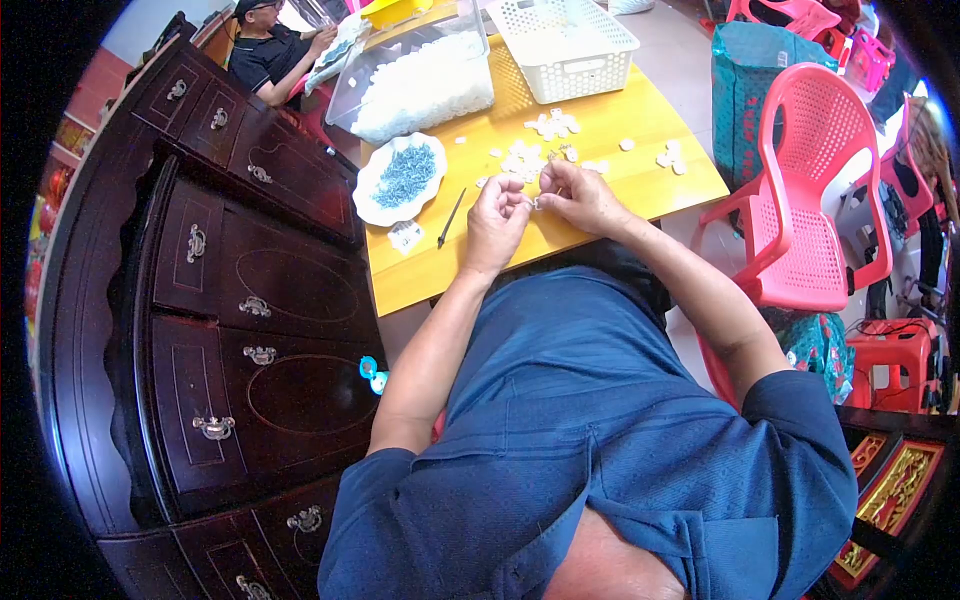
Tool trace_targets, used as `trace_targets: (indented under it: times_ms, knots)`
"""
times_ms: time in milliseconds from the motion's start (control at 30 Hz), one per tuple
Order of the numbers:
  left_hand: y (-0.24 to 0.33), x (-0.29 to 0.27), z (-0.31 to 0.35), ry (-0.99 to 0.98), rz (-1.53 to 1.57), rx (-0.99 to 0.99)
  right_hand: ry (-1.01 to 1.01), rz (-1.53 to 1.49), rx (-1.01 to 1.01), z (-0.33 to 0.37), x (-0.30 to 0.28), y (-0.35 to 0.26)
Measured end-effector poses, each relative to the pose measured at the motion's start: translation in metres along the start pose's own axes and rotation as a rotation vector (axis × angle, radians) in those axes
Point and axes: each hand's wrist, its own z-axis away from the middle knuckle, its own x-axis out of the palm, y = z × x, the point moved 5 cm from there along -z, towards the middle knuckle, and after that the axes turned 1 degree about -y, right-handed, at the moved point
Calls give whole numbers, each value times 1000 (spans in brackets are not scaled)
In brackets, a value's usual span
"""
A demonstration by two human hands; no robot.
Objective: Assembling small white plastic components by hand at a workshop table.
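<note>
Over the near edge of the yellow table, my left hand (498, 222) and my right hand (585, 201) meet, fingertips pinched close together. Between them shows a small whitish piece (536, 203), too small to make out fully. Just beyond my fingers lie several loose, pale, clear-looking plastic pieces (522, 160), with another cluster (553, 124) farther off. A white scalloped dish (373, 207) to the left holds a heap of small blue-grey parts (406, 175). A thin dark screwdriver-like tool (452, 218) lies between that dish and my left hand.
A clear bin (357, 122) full of whitish pieces and a white perforated basket (583, 80) stand at the table's far side. Dark wooden drawers (270, 290) line the left. A pink plastic chair (815, 190) stands right. Another person (275, 55) sits at far left.
</note>
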Motion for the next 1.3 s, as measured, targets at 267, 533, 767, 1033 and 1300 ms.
trace_targets:
  times_ms: [267,533,767,1033,1300]
  knots:
    - [8,1,1,18,-39,51,24,-29,-22,0,6,3]
    - [8,2,1,25,-49,78,42,41,24,1,4,-3]
    - [5,0,2,32,113,-60,65,-227,56,-5,-23,24]
    - [4,7,-10,-72,-32,-74,282,-770,134,-10,-76,43]
    - [21,52,-52,-153,-518,212,445,-861,114,-8,-87,55]
